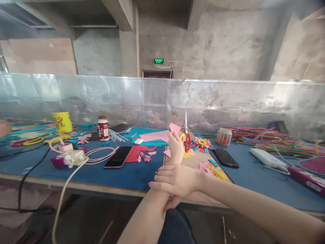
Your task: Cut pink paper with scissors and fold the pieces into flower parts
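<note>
Left hand [175,147] raised over blue table [106,173], pinching pink paper piece [174,128]. Right hand [175,179] clasped round left forearm at table edge, red-handled scissors [186,137] just beside.

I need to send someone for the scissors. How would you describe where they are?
Find the brown board in the middle of the blue table. At its far edge, just right of the left hand, stand the scissors: red handles down, blades pointing straight up, the only upright tool there.

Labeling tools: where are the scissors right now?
Head view, centre of the table: the scissors stand upright just right of the left hand, which holds pink paper, beside the paper flower.
</note>
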Motion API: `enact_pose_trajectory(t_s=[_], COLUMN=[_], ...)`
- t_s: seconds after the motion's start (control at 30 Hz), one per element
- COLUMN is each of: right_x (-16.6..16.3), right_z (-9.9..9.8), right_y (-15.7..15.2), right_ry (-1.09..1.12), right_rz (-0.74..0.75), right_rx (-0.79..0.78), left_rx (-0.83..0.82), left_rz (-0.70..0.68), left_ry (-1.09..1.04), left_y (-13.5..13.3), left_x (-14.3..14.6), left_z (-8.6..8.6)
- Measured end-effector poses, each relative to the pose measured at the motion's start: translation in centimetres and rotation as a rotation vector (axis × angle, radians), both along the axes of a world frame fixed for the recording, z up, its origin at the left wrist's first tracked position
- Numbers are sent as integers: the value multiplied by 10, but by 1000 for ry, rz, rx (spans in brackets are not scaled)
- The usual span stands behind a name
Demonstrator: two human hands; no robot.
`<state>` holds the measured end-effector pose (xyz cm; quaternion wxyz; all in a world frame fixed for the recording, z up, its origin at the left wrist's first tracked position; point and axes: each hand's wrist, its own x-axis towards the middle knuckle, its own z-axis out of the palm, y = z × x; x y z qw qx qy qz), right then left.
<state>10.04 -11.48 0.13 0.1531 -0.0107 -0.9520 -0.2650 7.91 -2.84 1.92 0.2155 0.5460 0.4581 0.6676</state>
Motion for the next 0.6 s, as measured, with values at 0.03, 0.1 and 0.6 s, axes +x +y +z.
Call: enact_pose_trajectory(t_s=[0.03,0.1,0.6], right_x=[0,1,6], right_z=[5,12,-10], right_y=[-3,-8,-32], right_ry=[-30,-90,45], right_rz=[-14,-37,-254], right_rx=[-11,-6,-123], left_rx=[16,40,106], left_rz=[-3,-25,-59], left_ry=[20,63,244], left_y=[-2,-5,-21], left_x=[-1,-3,-12], left_z=[1,3,-4])
